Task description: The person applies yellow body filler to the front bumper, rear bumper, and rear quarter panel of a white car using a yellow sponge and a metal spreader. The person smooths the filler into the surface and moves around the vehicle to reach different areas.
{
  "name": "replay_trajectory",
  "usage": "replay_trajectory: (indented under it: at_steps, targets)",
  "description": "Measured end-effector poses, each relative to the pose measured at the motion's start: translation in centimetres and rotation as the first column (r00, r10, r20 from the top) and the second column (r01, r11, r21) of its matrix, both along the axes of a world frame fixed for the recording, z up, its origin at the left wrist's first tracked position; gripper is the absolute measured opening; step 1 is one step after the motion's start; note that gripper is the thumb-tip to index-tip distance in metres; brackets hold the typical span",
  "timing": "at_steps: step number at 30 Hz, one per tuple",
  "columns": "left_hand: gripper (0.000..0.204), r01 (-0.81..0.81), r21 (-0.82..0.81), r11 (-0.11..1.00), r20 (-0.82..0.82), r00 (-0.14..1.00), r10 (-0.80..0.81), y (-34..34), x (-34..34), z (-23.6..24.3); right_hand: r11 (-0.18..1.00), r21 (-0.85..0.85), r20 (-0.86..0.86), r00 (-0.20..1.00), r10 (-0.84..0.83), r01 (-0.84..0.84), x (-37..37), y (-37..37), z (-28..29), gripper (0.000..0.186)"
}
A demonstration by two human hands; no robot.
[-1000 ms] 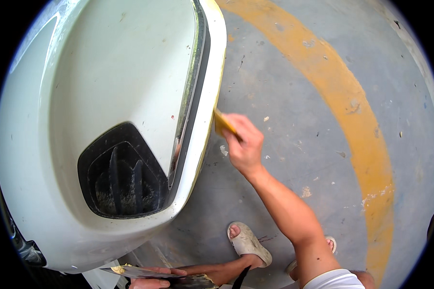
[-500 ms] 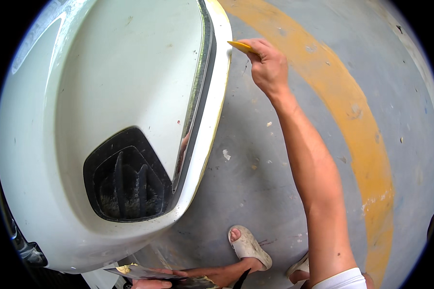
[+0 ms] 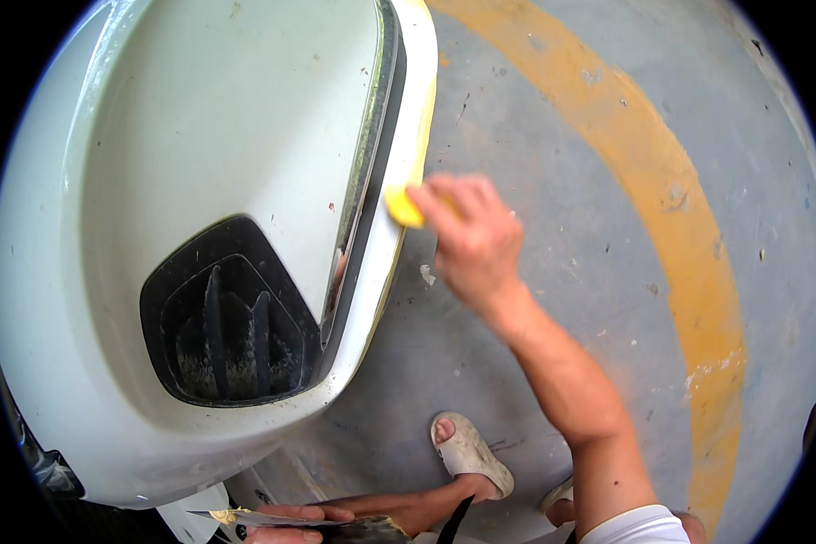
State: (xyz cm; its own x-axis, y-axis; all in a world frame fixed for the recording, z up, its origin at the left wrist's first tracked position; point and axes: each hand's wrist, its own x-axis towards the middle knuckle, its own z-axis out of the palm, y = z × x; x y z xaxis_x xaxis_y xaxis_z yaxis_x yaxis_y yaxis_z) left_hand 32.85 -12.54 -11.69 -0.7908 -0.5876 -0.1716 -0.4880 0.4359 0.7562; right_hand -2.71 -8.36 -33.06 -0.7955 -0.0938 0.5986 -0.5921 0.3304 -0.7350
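Note:
My right hand (image 3: 479, 234) is closed on a yellow plastic putty spreader (image 3: 403, 208). The spreader's blade lies against the outer edge of a white car bumper (image 3: 213, 118). A pale yellow smear of putty (image 3: 425, 136) runs along that edge, above the spreader. Low in the view, my left hand (image 3: 286, 535) grips a dark, flat mixing board (image 3: 372, 529), its fingers partly hidden by it. A lump of yellow putty (image 3: 223, 516) sits at the board's left end.
A black air vent (image 3: 236, 326) and a dark trim strip (image 3: 363, 181) are set into the bumper. Grey floor with a curved yellow band (image 3: 662, 190) lies to the right. My sandalled foot (image 3: 470, 453) stands below the bumper's edge.
My right hand has come down and toward me along the bumper edge, and the spreader has turned flatter onto it. More yellow shows on the upper edge. My left hand has barely moved.

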Motion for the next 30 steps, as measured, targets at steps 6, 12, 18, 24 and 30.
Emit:
replay_trajectory:
  at_steps: [6,12,18,24,30]
  targets:
    - [0.019,0.106,0.104,0.989,-0.163,0.983,-0.088,2.3,-4.4,1.9,0.926,-0.134,-0.020,0.935,0.354,-0.353,10.5,0.7,0.8,0.033]
    - [0.022,0.028,-0.065,0.997,0.026,0.999,-0.026,0.1,-1.9,0.2,0.661,-0.730,0.290,0.797,0.530,-0.173,3.9,1.7,-3.8,0.028]
    - [0.022,-0.011,-0.215,0.977,0.007,1.000,0.013,-1.6,-0.2,-1.1,0.456,-0.888,0.350,0.737,0.579,0.064,-8.3,-0.8,-6.6,0.025]
    - [0.020,-0.145,-0.230,0.962,0.063,0.985,0.163,-1.4,-0.1,-1.0,0.369,-0.928,0.270,0.791,0.549,0.060,-12.0,-2.5,-6.3,0.025]
    - [0.020,-0.136,-0.242,0.961,0.088,0.983,0.162,-3.1,2.2,-1.2,0.333,-0.941,0.244,0.813,0.529,0.066,-12.3,-4.0,-6.3,0.025]
